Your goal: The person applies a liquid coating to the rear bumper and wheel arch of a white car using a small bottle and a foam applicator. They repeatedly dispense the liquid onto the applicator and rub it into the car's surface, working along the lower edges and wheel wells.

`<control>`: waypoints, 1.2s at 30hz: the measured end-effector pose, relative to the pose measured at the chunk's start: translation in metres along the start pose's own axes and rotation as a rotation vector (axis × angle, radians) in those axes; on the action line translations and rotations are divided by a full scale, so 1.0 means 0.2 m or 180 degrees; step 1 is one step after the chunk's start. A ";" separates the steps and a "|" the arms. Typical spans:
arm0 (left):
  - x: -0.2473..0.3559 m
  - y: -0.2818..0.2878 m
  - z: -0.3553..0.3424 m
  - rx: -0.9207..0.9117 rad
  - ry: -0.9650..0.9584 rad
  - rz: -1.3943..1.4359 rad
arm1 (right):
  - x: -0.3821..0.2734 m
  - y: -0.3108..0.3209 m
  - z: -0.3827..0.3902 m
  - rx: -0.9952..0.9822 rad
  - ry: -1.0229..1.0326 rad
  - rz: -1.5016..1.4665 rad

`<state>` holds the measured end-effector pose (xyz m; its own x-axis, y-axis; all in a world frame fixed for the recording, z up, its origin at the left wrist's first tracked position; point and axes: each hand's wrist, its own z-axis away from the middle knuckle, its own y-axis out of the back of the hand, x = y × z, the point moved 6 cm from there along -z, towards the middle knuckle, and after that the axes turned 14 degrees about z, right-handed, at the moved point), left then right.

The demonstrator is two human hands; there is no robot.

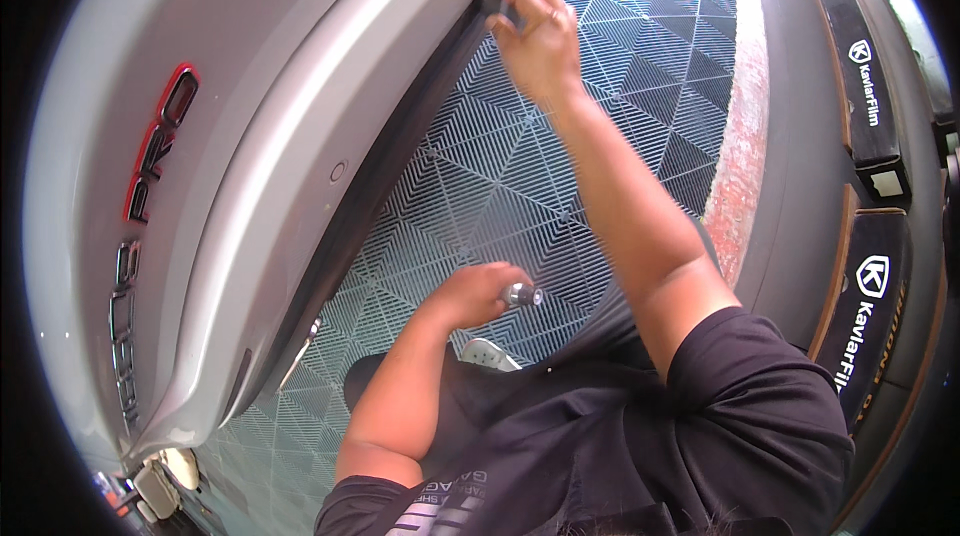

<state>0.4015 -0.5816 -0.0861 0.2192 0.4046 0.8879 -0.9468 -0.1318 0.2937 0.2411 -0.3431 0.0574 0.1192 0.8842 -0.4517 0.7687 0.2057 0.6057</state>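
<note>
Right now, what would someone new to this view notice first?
Probably the silver car bodywork sweeping down the left, with its red-edged lettering. Next come the right hand at the car's dark lower edge near the top, and the left hand holding a cylinder near the centre, over triangle-patterned floor.

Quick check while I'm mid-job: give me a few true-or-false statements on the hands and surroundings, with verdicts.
1. The left hand grips a small cylindrical item. True.
2. The right hand is at the dark lower edge of the car. True.
3. The left hand is the higher one in the picture. False: the right hand is.
4. Black boxes stand to the right of the floor. True.
5. The car is bright yellow. False: silver-grey.
</note>
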 end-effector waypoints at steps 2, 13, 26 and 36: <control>-0.01 -0.01 0.01 0.0181 -0.0124 0.0044 | -0.17 0.03 0.16 0.0002 -0.0049 -0.0302; 0.07 -0.08 0.01 0.0204 -0.0189 -0.0120 | -0.57 0.18 0.55 0.0016 0.0444 -0.0811; 0.25 -0.22 0.28 0.0709 0.0164 -0.0313 | 0.43 -0.28 -0.44 -0.0677 -0.1481 -0.1683; 0.44 -0.24 0.70 0.1722 0.1160 0.0544 | 0.19 -0.26 -0.08 -0.0923 -0.2838 -0.3313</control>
<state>0.5004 -0.6668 0.0281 -0.1067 0.6046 0.7893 -0.6887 -0.6175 0.3799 0.1953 -0.3141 0.0183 0.0202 -0.2640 -0.9643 0.6079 0.7690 -0.1978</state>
